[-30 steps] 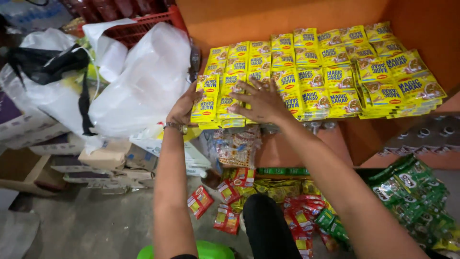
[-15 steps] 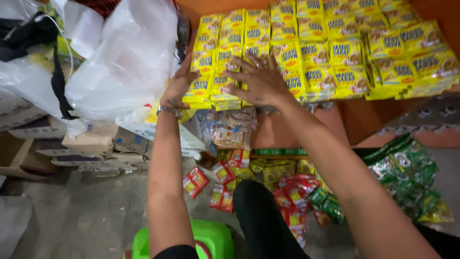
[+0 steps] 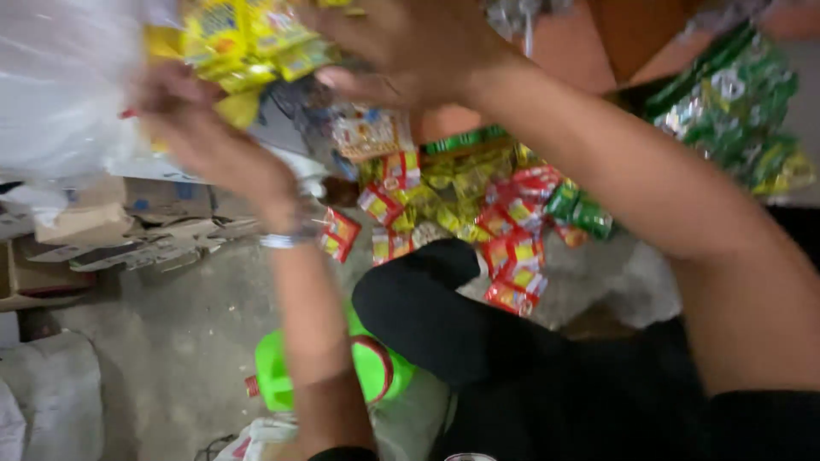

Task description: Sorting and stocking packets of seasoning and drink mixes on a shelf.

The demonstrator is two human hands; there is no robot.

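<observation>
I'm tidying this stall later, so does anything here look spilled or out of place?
Yes. Red and yellow sachets lie in a loose, jumbled heap on the floor near the person's knee. Flattened cardboard is strewn at left. Both hands, left and right, grip a stack of yellow packets.

A bare grey concrete floor (image 3: 171, 341) spreads beneath an orange shelf (image 3: 632, 34), with flattened cardboard boxes (image 3: 128, 230) piled well left of that shelf, a green plastic stool (image 3: 282, 376) below it, and red sachets (image 3: 512, 248) heaped at its foot.
</observation>
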